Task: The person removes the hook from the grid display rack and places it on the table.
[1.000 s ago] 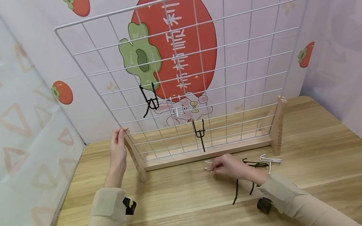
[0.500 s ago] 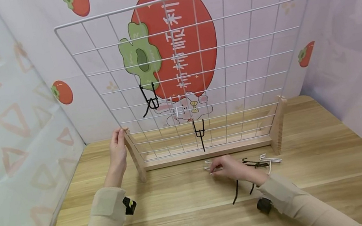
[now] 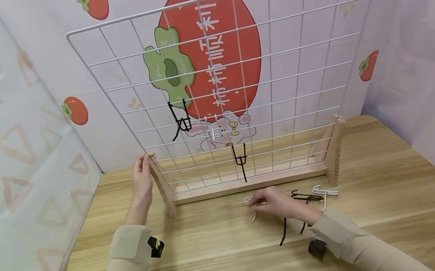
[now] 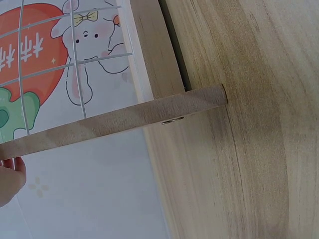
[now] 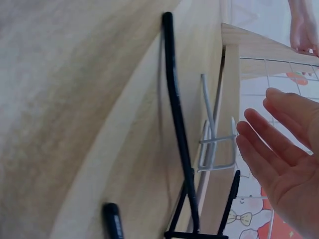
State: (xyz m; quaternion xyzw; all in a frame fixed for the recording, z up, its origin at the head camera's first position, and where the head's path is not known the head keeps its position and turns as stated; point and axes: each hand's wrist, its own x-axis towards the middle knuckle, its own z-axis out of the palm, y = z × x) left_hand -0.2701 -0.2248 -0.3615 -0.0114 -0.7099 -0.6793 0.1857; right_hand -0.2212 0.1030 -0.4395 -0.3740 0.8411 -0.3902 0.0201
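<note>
My left hand (image 3: 142, 174) grips the top of the left wooden upright (image 4: 99, 127) of the stand, and its fingertips (image 4: 19, 165) show at the edge in the left wrist view. Low over the table, my right hand (image 3: 274, 202) is beside a white wire hook (image 5: 214, 139). In the right wrist view its fingers (image 5: 271, 134) are nearly straight and spread. They come close to the hook's frame; whether they touch it I cannot tell. The white wire grid (image 3: 269, 55) stands in the wooden base, bearing two black hooks (image 3: 241, 162) and one white hook (image 3: 213, 132).
Black hooks (image 3: 307, 196) lie in a loose cluster on the wooden table (image 3: 221, 259) near my right wrist. Another white hook (image 3: 326, 192) is beside them. A printed backdrop (image 3: 303, 106) rises behind the grid, and a pale wall (image 3: 11, 165) borders the left.
The white hook by my right fingers has turned; its prong now points toward the table's front. The right fingers have shifted slightly. My left hand has stayed put.
</note>
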